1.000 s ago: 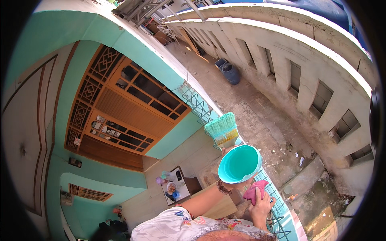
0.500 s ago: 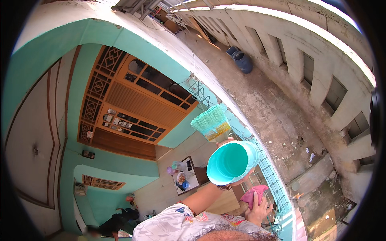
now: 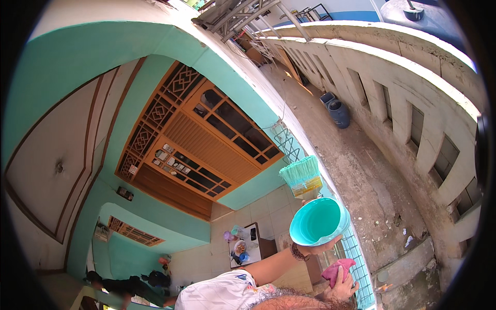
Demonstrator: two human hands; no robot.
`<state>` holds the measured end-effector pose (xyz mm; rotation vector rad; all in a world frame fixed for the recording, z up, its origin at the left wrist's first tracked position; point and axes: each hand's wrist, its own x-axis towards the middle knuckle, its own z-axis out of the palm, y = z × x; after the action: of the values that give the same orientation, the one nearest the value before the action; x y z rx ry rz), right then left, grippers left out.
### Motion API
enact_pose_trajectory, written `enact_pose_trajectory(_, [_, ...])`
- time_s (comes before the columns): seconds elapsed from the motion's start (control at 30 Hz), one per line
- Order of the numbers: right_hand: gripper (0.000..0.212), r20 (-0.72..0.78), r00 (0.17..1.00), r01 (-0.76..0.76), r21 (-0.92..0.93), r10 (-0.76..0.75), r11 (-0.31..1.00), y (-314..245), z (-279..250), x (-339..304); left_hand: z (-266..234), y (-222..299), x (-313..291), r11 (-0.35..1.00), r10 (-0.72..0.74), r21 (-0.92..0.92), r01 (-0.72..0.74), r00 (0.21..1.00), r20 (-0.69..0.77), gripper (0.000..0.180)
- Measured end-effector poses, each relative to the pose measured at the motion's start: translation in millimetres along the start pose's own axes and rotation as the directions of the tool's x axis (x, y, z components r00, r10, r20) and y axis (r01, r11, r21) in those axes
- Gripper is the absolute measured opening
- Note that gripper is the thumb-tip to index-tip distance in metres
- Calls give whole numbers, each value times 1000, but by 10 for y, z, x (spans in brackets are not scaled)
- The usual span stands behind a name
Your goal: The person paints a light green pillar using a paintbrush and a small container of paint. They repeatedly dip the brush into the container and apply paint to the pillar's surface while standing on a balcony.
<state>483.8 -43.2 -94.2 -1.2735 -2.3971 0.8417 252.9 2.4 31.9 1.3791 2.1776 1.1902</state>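
Observation:
My left hand [image 3: 314, 250], with a dark bracelet at the wrist, is closed around a small turquoise bucket [image 3: 298, 233]. The bucket is tilted so its turquoise inside faces me. Just beyond its rim stands a wide paintbrush [image 3: 302, 177], turquoise bristles up, with a yellowish band. Fingers show beside the brush, but the bucket hides its handle. Lower right, my right hand [image 3: 343, 287] is wrapped around a crumpled pink cloth [image 3: 336, 270], close below the bucket and apart from it.
A turquoise metal grille [image 3: 361, 268] runs along the right, with a paved alley [image 3: 361, 175] and blue barrel [image 3: 339, 114] beyond. A low table [image 3: 251, 238] bearing dishes stands at lower middle. A person in dark clothes [image 3: 124, 287] is at lower left. Wooden shuttered windows [image 3: 201, 139] fill the turquoise wall.
The whole view has shifted, so the surroundings sit lower and farther right. Bucket, brush and cloth have also shifted right and down in the picture. Both hands keep their hold.

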Motion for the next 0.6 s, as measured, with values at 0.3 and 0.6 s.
enact_pose_trajectory(0.3, [80, -42, 999, 4, -10, -5, 1000, -64, -87, -11, -51, -200, -345, 951, 177, 252, -177, 984, 23, 72])
enact_pose_trajectory(0.6, [77, -71, 997, -32, -84, 26, 996, -201, -156, 17, -133, 16, -769, 935, 348, -34, -354, 931, -114, 74])
